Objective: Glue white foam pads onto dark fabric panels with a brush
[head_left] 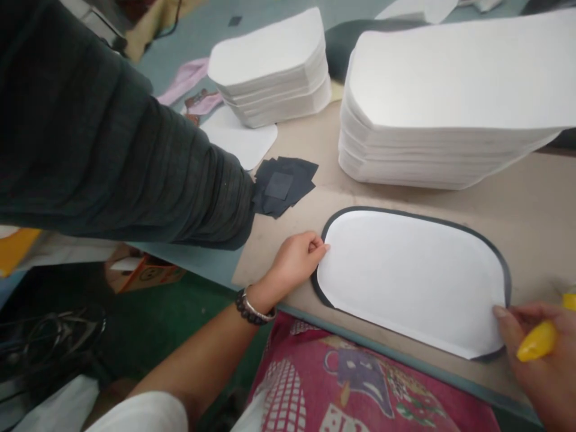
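A white rounded panel (409, 279) lies on a slightly larger black piece (504, 270), whose edge shows around most of it. At the panel's left end, my left hand (299, 258) pinches the edge between thumb and fingers. My right hand (537, 348) is at the right end, its thumb and finger on the panel's edge, with a yellow tool (539, 341) held in the palm. What the tool is cannot be made out.
Behind the panel stand a large stack of white pieces (459, 78) and a smaller one (270, 54). Small black squares (283, 186) lie left, beside a long dark fabric roll (112, 138). The table's edge (382, 348) runs along the front.
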`<state>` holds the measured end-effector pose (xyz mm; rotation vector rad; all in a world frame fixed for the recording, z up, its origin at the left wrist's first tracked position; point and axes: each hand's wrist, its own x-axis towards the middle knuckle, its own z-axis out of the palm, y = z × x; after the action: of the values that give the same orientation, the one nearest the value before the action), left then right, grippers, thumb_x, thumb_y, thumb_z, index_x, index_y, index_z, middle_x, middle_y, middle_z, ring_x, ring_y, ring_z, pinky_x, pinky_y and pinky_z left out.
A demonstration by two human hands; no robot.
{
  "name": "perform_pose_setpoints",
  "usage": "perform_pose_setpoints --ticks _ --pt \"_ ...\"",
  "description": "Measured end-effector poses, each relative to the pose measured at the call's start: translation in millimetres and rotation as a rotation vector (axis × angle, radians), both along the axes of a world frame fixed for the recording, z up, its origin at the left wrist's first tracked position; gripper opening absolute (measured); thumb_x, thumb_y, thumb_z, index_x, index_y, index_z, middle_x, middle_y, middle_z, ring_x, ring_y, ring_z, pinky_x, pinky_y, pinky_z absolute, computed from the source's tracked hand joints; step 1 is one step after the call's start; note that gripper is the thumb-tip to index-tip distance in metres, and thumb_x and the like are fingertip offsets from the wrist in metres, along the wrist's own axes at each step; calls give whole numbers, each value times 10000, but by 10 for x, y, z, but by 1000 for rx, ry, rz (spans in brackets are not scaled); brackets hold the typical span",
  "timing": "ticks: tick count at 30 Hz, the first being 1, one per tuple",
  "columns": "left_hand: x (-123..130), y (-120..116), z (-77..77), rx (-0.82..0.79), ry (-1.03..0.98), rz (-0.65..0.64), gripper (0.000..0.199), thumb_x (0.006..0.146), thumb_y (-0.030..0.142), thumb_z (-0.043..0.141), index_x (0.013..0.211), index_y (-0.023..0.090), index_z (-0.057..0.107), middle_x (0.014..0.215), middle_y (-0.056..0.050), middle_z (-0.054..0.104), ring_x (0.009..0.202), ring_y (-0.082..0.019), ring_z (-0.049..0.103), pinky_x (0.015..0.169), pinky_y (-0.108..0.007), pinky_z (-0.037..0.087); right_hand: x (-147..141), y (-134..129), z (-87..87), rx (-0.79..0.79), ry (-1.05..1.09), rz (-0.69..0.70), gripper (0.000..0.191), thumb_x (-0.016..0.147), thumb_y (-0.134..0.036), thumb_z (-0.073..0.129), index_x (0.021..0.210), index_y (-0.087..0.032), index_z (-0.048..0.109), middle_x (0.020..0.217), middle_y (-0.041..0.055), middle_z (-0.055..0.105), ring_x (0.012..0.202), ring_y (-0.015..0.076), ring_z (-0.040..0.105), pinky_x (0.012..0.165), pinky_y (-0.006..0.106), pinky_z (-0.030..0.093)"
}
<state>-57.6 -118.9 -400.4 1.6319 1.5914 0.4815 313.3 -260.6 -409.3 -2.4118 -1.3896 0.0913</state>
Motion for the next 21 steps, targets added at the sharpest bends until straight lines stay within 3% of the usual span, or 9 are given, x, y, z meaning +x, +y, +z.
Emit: perform_pose_setpoints --ticks 6,11,14,16,18,21 --pt "26 2 26 24 55 -31 225 883 347 622 745 170 642 700 -12 658 633 -138 549 585 -253 362 -81 45 155 -168 -28 -76 330 824 -594 642 942 -304 537 812 47 618 520 199 446 545 365 353" --pt "11 3 64 60 164 -62 235 906 354 615 749 178 621 696 -10 643 634 -147 550 600 -269 353 15 55 64 -137 -42 11 333 825 -562 638 942 -265 545 873 68 642 641 233 580 609 369 388" --pt "19 -10 164 100 271 -78 220 904 375 632 799 183 617 709 -24 630 647 -182 562 636 -300 387 0 49 19 -53 -75 55 335 848 -560 590 986 -259 541 893 84 652 672 250 616 611 368 409" --pt "94 -30 243 234 417 -62 246 933 413 601 936 169 634 845 -75 666 776 -244 623 716 -349 456 -62 51 33 -1 -65 82 315 865 -531 565 1013 -255 539 882 69 652 681 247 624 620 355 425" --pt "239 -55 285 446 516 -99 363 968 457 545 1119 135 619 1093 -157 669 1047 -315 630 886 -421 497 -136 71 64 33 -29 112 281 874 -485 562 1016 -244 539 864 46 647 682 230 624 629 333 435" --pt "535 -93 229 648 473 -346 547 986 470 525 1406 120 500 1512 -209 470 1451 -354 378 1169 -519 344 -203 126 86 66 27 150 222 895 -417 557 1014 -231 536 866 35 648 699 212 627 647 311 442"
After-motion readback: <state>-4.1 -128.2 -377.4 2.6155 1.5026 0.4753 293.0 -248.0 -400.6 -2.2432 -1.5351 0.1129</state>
